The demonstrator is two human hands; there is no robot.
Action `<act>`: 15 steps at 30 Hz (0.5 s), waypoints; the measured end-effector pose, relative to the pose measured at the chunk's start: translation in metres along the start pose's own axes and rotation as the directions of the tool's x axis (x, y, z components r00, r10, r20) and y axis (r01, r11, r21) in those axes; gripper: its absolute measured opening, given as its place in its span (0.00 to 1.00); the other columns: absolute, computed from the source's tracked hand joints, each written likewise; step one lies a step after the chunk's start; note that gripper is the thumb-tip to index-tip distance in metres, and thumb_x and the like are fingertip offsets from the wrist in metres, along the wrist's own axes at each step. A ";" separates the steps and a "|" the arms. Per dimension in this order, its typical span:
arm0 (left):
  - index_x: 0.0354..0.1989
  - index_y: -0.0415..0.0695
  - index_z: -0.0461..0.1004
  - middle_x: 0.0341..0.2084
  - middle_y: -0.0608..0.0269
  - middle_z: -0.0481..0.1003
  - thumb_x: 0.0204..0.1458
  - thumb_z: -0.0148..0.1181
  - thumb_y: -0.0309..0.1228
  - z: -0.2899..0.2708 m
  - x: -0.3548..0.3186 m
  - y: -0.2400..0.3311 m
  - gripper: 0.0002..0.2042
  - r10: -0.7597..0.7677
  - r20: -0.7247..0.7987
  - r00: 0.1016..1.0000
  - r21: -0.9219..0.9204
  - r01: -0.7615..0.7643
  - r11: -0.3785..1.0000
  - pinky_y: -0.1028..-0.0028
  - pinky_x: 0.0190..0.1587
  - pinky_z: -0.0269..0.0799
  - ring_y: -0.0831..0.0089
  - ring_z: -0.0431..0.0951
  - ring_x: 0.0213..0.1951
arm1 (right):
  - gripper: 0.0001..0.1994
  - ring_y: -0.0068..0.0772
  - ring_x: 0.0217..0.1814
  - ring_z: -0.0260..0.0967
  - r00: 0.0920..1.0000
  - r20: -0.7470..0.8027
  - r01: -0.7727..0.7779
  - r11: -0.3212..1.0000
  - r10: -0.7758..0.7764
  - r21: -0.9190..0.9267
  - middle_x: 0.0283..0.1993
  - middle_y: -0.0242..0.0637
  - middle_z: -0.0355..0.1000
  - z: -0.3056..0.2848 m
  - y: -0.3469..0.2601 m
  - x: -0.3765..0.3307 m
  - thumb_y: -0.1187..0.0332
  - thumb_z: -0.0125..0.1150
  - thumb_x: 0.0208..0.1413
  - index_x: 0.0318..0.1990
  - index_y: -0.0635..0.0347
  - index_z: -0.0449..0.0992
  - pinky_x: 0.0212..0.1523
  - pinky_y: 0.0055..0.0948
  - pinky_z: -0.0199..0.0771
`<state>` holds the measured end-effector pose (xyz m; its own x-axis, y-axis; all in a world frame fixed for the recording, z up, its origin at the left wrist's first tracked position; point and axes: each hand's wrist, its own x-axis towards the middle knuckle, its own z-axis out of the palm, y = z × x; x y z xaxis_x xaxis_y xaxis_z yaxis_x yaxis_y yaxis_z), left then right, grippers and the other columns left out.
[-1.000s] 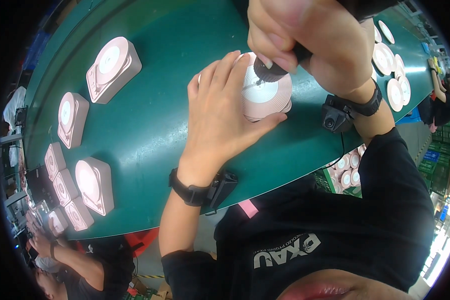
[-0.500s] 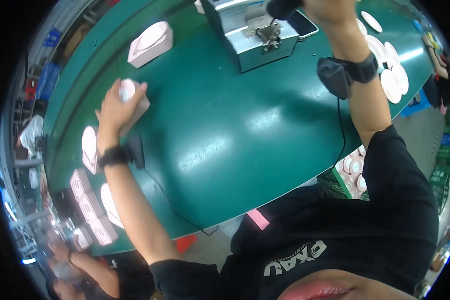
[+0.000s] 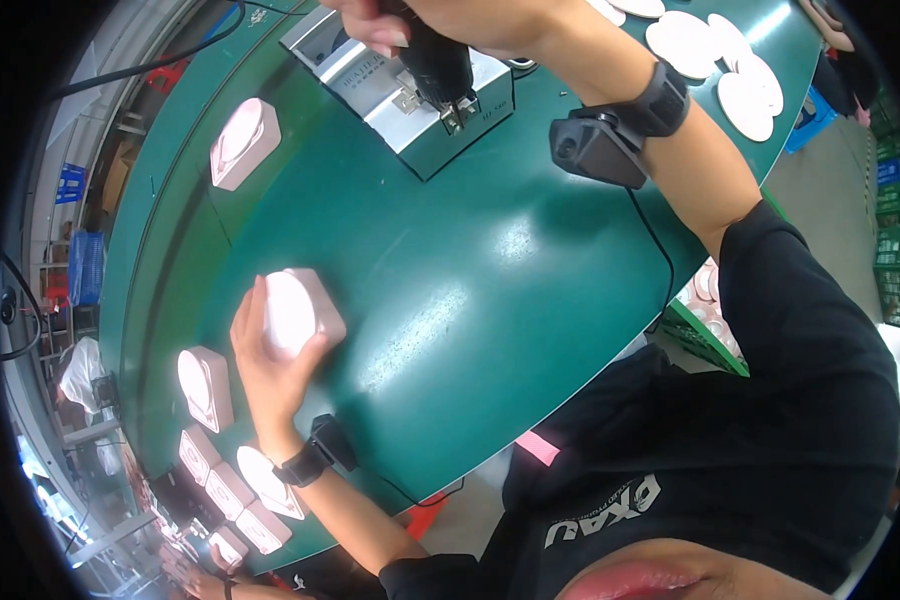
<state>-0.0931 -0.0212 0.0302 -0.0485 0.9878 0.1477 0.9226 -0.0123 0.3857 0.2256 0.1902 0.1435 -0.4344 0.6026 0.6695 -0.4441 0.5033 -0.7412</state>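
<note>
i'm at a factory assembly line: a long green conveyor belt point(image 3: 450, 290) carries rows of identical pink units point(image 3: 206, 388), with stacked white discs point(image 3: 715, 50) and crates nearby.

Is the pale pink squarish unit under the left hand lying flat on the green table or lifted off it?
Lying flat: the pale pink squarish unit rests on the green table, left hand cupping its near side.

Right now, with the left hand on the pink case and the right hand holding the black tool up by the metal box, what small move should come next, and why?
Probably let go: the left hand cups a pink case already lying flat on the green table near a row of similar cases. The right hand grips the black tool above the metal box, far from it.
</note>
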 end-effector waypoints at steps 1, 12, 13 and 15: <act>0.73 0.44 0.67 0.69 0.43 0.67 0.42 0.78 0.49 0.008 -0.003 0.006 0.48 -0.040 -0.032 0.999 -0.019 0.040 0.999 0.51 0.69 0.62 0.44 0.66 0.69 | 0.14 0.18 0.18 0.67 1.000 0.019 0.005 0.998 -0.006 0.055 0.21 0.29 0.71 0.005 -0.003 -0.002 0.63 0.72 0.60 0.31 0.62 0.75 0.19 0.23 0.67; 0.60 0.44 0.78 0.61 0.47 0.73 0.41 0.81 0.46 0.075 0.018 0.144 0.37 0.174 -0.186 0.967 -0.130 -0.200 0.971 0.53 0.67 0.60 0.48 0.73 0.61 | 0.11 0.23 0.20 0.68 0.977 0.175 -0.156 0.970 0.123 0.187 0.25 0.30 0.71 0.041 -0.033 -0.035 0.64 0.72 0.57 0.36 0.61 0.77 0.23 0.24 0.69; 0.57 0.45 0.80 0.60 0.49 0.75 0.42 0.81 0.45 0.079 0.019 0.145 0.33 0.200 -0.245 0.949 -0.178 -0.246 0.953 0.53 0.67 0.59 0.49 0.74 0.59 | 0.11 0.23 0.20 0.68 0.975 0.185 -0.159 0.969 0.125 0.188 0.25 0.30 0.71 0.041 -0.031 -0.036 0.64 0.72 0.57 0.36 0.61 0.77 0.23 0.24 0.69; 0.54 0.45 0.81 0.58 0.51 0.76 0.44 0.79 0.42 0.088 0.023 0.139 0.28 0.182 -0.279 0.943 -0.243 -0.252 0.937 0.52 0.67 0.58 0.51 0.74 0.59 | 0.11 0.23 0.21 0.68 0.974 0.188 -0.160 0.969 0.125 0.187 0.25 0.30 0.71 0.042 -0.029 -0.038 0.65 0.72 0.56 0.36 0.61 0.77 0.23 0.24 0.69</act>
<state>0.0675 0.0139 0.0072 0.0152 0.8861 0.4632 0.7836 -0.2983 0.5449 0.2219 0.1263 0.1419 -0.6262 0.5332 0.5689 -0.5071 0.2757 -0.8166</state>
